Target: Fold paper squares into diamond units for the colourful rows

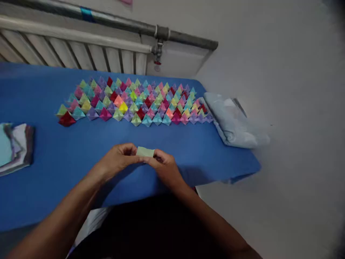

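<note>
A small pale green piece of paper (145, 152) is pinched between my two hands, just above the blue table near its front edge. My left hand (118, 158) grips its left end, and my right hand (165, 167) grips the right end. Both thumbs meet along the lower edge of the paper. Beyond my hands stand rows of folded paper pieces (140, 102) in green, pink, purple, turquoise, yellow and red, each with a pointed top. The fingertips behind the paper are hidden.
The table (88, 144) is covered in blue. At its left lies a stack of paper sheets (20, 147); at its right rests a folded pale cloth bundle (234, 126) with a dark-edged object on it. A radiator (67, 34) with a metal pipe runs behind, and a wall rises on the right.
</note>
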`<state>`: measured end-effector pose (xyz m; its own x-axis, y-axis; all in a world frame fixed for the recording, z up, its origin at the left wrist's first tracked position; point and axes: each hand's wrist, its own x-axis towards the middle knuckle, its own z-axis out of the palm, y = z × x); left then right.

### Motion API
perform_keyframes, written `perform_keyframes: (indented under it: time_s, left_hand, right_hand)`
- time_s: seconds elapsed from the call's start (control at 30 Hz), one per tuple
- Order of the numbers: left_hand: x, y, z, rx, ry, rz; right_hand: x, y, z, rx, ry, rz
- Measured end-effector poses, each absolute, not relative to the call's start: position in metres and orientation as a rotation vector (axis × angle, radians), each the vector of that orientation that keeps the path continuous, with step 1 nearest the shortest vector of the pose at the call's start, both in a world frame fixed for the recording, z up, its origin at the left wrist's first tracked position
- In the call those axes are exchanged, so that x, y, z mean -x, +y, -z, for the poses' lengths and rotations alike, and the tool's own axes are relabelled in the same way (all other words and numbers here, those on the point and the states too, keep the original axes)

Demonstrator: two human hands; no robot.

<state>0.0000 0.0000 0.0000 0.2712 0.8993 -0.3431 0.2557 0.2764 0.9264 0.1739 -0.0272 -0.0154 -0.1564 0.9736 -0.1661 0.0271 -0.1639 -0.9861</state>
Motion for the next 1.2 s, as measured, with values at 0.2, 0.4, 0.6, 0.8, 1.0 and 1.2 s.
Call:
perform_keyframes:
  time_s: [0.2, 0.4, 0.6, 0.8, 1.0, 1.2]
  left_hand:
    - [0.010, 0.006, -0.009, -1.506, 1.140, -0.613]
    - [0.014, 0.008, 0.001, -2.336, 1.123, -0.684]
    - [0.006, 0.000, 0.030, -2.878, 1.199, -0.829]
    - [0.004, -0.022, 0.032, -2.863, 1.281, -0.770]
    - [0.003, -0.035, 0.034, -2.795, 1.292, -0.786]
    - [0.006, -0.037, 0.043, -2.785, 1.292, -0.855]
  right_hand:
    - [-0.182, -0.024, 0.014, 1.315, -1.638, -1.104]
    - [-0.189, -0.011, 0.023, 1.142, -2.209, -0.283]
    - [-0.193, -0.003, 0.033, 1.087, -2.481, 0.184]
    - [-0.192, -0.010, 0.040, 1.105, -2.588, 0.143]
    - [-0.196, -0.017, 0.034, 1.147, -2.587, -0.098]
    - [-0.198, -0.027, 0.033, 1.166, -2.503, -0.217]
